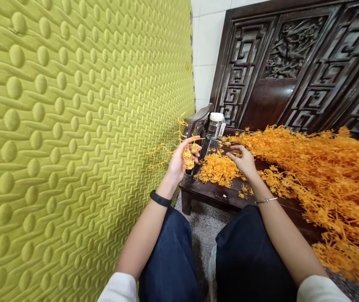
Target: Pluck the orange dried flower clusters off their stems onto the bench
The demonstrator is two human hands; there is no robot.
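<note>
Landmark: the dark carved wooden bench [217,195], on whose seat the work lies.

Left hand [181,161]: raised just off the bench's left front corner, fingers closed around a small cluster of orange plastic flower sprigs [188,158], with thin orange stems [166,149] trailing left and upward from the grip.

Right hand [244,159]: resting over the seat, fingers loosely apart, fingertips at the edge of a loose pile of small orange flower heads [218,167]; it grips nothing that can be made out.

Behind the pile, towards the bench's backrest, stands a clear jar with a white lid [215,125].

Progress, by judgement: the pile on the seat suggests a modest part has been separated. A far larger heap of long orange artificial flower branches [324,176] covers the right of the bench, apparently untouched, so most remains.

A green embossed foam panel [72,126] stands left of the bench.
</note>
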